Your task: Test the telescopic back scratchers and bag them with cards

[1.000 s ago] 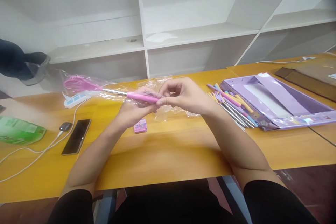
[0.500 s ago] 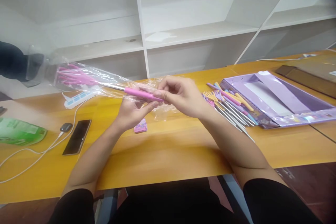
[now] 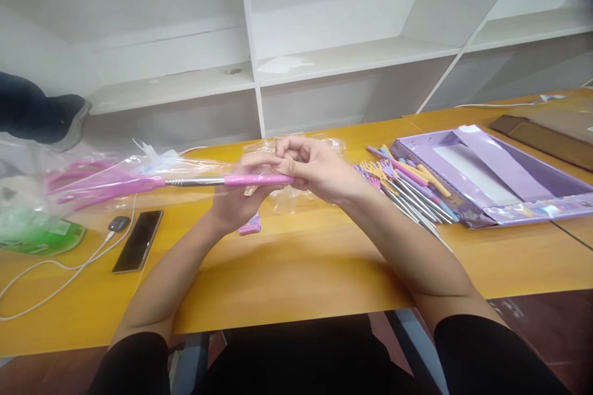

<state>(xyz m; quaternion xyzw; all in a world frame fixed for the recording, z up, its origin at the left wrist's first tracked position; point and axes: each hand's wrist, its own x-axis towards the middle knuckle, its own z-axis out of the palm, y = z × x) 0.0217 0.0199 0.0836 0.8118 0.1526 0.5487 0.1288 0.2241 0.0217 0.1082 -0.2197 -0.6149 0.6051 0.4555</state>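
Observation:
A pink back scratcher (image 3: 194,181) with a metal rod lies inside a clear plastic bag (image 3: 189,168), its claw end pointing left. My left hand (image 3: 236,197) is closed round the handle and the bag from behind and below. The fingertips of my right hand (image 3: 315,166) pinch the handle's right end and the plastic there. More crumpled clear plastic spreads behind and below my hands. A small stack of pink and purple cards (image 3: 251,224) rests on the table just below my left hand.
Several scratchers (image 3: 417,197) in mixed colours lie beside an open purple box (image 3: 523,194) on the right. Brown cardboard (image 3: 551,129) is behind it. On the left are a phone (image 3: 138,241), a white cable, a black plug (image 3: 118,224) and a green packet (image 3: 50,237). White shelving (image 3: 324,65) stands behind.
The bagged scratcher has swung down from a slant to nearly level, its claw end lower and further left. The fingers of my left hand have come up over the handle.

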